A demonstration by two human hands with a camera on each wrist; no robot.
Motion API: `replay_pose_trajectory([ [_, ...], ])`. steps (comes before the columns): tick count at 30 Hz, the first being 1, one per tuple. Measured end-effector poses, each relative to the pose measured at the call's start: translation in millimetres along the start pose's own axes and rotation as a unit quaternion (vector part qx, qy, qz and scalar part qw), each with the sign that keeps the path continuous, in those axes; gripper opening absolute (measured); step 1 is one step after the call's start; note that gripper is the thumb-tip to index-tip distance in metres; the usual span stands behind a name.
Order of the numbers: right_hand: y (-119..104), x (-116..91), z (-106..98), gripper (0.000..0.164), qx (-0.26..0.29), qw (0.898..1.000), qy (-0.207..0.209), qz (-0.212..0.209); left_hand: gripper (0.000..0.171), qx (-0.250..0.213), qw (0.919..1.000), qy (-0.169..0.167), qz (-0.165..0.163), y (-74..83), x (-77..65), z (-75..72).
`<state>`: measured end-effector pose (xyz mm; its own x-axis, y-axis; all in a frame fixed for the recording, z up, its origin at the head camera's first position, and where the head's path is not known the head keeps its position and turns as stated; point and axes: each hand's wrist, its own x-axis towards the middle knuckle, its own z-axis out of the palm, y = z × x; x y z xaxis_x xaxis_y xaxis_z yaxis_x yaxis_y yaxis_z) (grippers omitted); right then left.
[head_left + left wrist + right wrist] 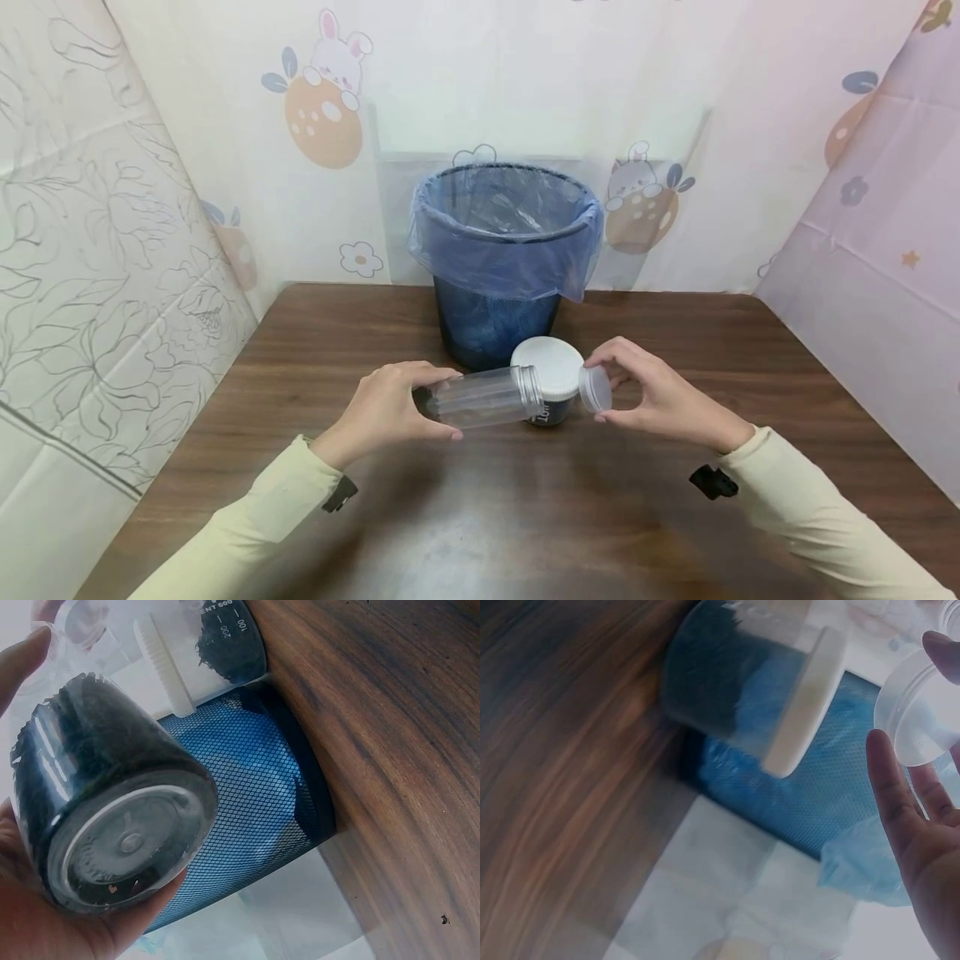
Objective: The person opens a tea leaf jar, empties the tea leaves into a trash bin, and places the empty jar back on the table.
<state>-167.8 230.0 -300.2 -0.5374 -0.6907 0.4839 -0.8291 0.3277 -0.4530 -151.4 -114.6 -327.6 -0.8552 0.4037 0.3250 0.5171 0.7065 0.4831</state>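
My left hand [390, 408] grips a clear plastic jar [483, 398] lying nearly sideways, its threaded mouth to the right. Dark flaky stuff [82, 735] fills the bottom end of that jar in the left wrist view. Between thumb and fingers, my right hand [652, 392] pinches a round translucent lid [596, 389], held apart from the jar's mouth. Just behind the jar stands a wider clear container with a white ribbed lid [546, 362]. Dark contents [712, 667] and printed measuring marks show on that container's side.
A black mesh bin [495, 321] with a blue plastic liner [510, 258] stands behind the container on the brown wooden table [360, 325]. Patterned curtains [225, 108] hang at the back and both sides. A small dark crumb [445, 919] lies on the tabletop.
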Motion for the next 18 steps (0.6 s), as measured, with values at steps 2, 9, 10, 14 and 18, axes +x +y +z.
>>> replay_pose_trajectory([
  [2, 8.4, -8.1, -1.9, 0.059, -0.012, 1.0, 0.0, 0.011, 0.06, -0.001, 1.0, 0.003, 0.003, -0.1, 0.1, 0.4],
  [9, 38.5, -36.3, -11.0, 0.064, -0.031, 0.997, -0.007, 0.064, 0.06, 0.003, 1.0, 0.004, 0.0, -0.1, -1.9, 0.1],
  [10, 40.5, -39.1, -13.1, 0.064, -0.033, 0.997, -0.008, 0.071, 0.06, 0.003, 1.0, 0.004, 0.0, -0.1, -1.9, 0.1],
  [14, 48.2, -47.7, -21.2, 0.059, -0.06, 0.994, -0.013, 0.094, 0.06, 0.002, 1.0, 0.006, 0.007, 0.0, -1.0, -0.5],
  [18, 58.1, -52.1, -26.6, 0.055, -0.089, 0.988, -0.022, 0.125, 0.061, 0.0, 0.9999, 0.007, 0.013, 0.3, 0.9, -2.4],
])
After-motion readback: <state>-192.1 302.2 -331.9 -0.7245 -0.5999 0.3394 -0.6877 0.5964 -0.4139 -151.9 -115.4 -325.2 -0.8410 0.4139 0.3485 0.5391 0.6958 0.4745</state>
